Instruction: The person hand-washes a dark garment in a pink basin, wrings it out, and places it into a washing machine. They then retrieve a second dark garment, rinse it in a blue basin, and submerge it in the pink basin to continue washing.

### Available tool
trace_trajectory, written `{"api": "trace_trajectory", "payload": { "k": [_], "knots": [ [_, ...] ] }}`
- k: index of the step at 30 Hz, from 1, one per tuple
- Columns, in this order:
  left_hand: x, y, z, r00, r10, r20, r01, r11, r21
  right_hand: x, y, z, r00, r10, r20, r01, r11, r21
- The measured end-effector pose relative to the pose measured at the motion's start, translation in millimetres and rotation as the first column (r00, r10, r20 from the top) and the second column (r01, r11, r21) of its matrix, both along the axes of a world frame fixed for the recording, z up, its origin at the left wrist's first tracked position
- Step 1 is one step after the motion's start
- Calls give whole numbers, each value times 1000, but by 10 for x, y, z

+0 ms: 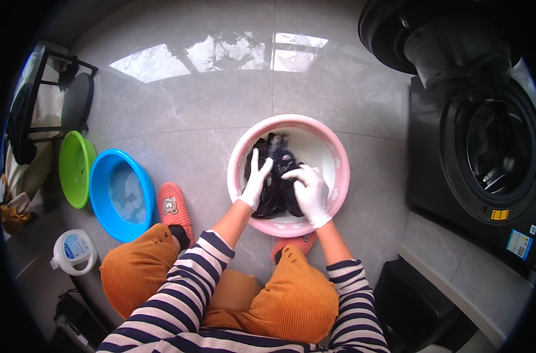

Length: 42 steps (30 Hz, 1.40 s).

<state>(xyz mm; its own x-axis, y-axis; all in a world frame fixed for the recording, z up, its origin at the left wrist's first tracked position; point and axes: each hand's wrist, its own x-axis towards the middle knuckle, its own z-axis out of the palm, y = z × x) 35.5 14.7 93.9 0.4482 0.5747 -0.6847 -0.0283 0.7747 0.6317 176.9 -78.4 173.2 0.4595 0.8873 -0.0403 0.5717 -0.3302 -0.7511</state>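
Observation:
A pink plastic basin (340, 176) stands on the floor before me, with a wet black cloth garment (274, 189) in it and some foam on the fabric. My left hand (257, 178), in a white glove, lies on the garment's left side with thumb and fingers spread. On the right side, my right hand (309, 187), also in a white glove, has its fingers bent over the garment's edge. Whether those fingers pinch the cloth cannot be told.
To the left stand a blue basin (149, 200) with sudsy water, a green basin (68, 167) and a white detergent bottle (76, 253). A black front-loading washing machine (431, 176) is at the right. My slippered feet flank the space near the pink basin.

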Motion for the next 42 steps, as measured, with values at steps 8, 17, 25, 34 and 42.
{"api": "trace_trajectory", "payload": {
  "k": [8, 17, 25, 34, 42],
  "knots": [
    [33, 33, -441, 877, -440, 194, 267, 781, 565, -412, 245, 425, 932, 347, 107, -362, 909, 208],
    [218, -196, -169, 981, 189, -39, -192, 935, -298, 41, 200, -382, 962, -238, 134, 243, 970, -20],
    [24, -30, -351, 818, -33, 574, 222, 939, -262, -618, 140, 138, 983, 122, 139, -146, 974, 175],
    [264, -279, 62, 996, -61, -60, 61, 998, 4, 359, -91, -825, 942, -334, 41, 336, 941, -48],
    [-21, -120, 199, 451, -297, -842, 870, 356, 340, 66, -385, -715, 854, 211, 475, 25, 896, -443]
  ]
}}
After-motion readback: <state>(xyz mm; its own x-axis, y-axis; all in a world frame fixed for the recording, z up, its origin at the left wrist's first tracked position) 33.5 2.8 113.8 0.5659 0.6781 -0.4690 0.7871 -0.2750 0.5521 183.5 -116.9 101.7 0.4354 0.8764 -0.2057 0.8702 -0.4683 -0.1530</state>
